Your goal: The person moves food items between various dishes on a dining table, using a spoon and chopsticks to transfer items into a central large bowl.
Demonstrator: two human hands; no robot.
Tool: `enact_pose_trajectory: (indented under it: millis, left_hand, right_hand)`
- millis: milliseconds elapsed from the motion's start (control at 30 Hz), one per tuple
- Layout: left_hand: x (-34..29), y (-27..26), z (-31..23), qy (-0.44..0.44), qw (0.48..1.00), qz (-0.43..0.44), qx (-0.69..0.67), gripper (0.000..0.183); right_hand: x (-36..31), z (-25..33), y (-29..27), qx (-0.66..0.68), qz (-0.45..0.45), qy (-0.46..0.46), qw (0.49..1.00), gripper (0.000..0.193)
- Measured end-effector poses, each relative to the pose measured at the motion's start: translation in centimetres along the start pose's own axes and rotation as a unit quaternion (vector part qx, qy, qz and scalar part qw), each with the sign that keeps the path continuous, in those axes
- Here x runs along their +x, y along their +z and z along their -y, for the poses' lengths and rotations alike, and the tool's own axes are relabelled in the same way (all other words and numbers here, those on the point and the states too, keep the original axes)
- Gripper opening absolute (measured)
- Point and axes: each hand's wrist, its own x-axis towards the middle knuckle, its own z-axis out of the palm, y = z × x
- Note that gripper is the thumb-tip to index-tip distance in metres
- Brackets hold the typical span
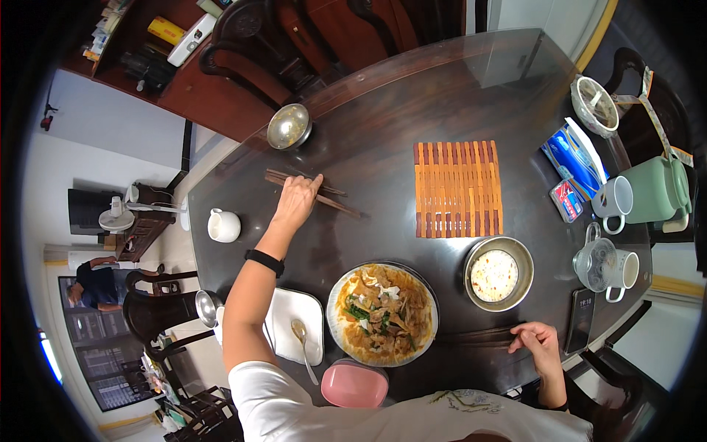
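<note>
Reaching across the dark table, my left hand [296, 199] has its fingers closed over brown chopsticks [339, 206]; some sticks lie crossed beneath and beside it. A metal bowl [289, 127] with residue inside stands beyond this hand. My right hand [536, 346] is bent near the table's front edge, fingers curled at the ends of another pair of dark chopsticks [471, 338]. Those point left toward a large plate of mixed food [383, 315] with meat and greens. Behind my right hand sits a metal bowl of white rice [495, 274].
A slatted wooden mat [458, 189] lies mid-table. Right: tissue pack [574, 158], green pitcher [652, 190], white mug [613, 200], glass cup [593, 261], phone [580, 320]. Left: white jug [224, 225], white tray [283, 309] with spoon [303, 342], pink container [354, 384]. A person [99, 286] is beyond.
</note>
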Motion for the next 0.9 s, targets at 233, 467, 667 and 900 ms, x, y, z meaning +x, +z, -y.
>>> enact_pose_trajectory:
  millis: [233,467,667,900]
  left_hand:
    - [-0.7,1.3,1.6,-0.065,0.992,0.053,0.093,0.017]
    - [-2.1,1.5,0.0,-0.006,0.984,0.074,0.160,0.009]
    - [-4.4,-2.4,-1.4,-0.047,0.992,0.033,0.111,0.033]
    - [-8.7,-14.7,-2.0,-0.206,0.949,-0.165,-0.171,0.021]
  right_hand:
    - [-0.8,0.5,0.2,-0.023,0.003,-0.014,1.000,0.015]
    - [-1.7,0.7,0.6,-0.041,0.016,-0.057,0.997,0.014]
    - [-2.7,1.2,1.1,-0.055,0.020,-0.088,0.994,0.013]
    - [-3.4,2.4,3.0,-0.069,0.089,-0.099,0.989,0.014]
